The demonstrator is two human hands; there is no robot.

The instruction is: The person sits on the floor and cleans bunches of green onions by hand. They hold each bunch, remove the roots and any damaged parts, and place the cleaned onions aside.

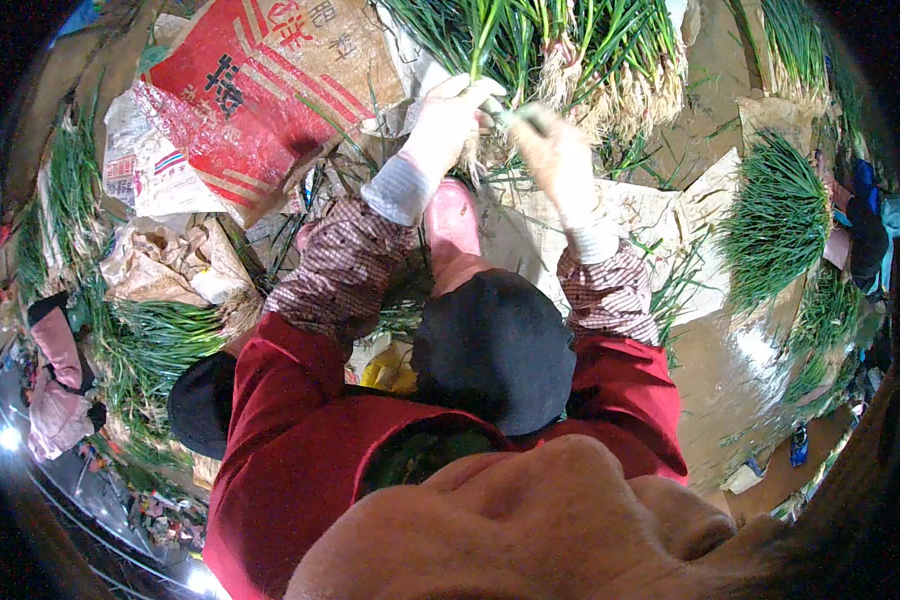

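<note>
My left hand (454,112) is closed around the lower stems of a few green onions (482,45). Their leaves point away from me, and pale roots hang below the fist. Close by on the right, my right hand (551,146) is blurred, with its fingers curled towards the stem bases. Something grey-green shows between the two hands; whether the right fingers grip it is unclear. Just beyond both hands lies a heap of green onions (630,82), its whitish bulbs and stringy roots facing me. A pink boot (451,217) stands below my hands.
A red and tan woven sack (255,112) bearing writing lies at the upper left. Pale sacking (645,225) covers ground on the right. Green onion bunches (776,221) lie farther right, with others (169,337) at left. A crumpled tan sack (172,259) sits nearby.
</note>
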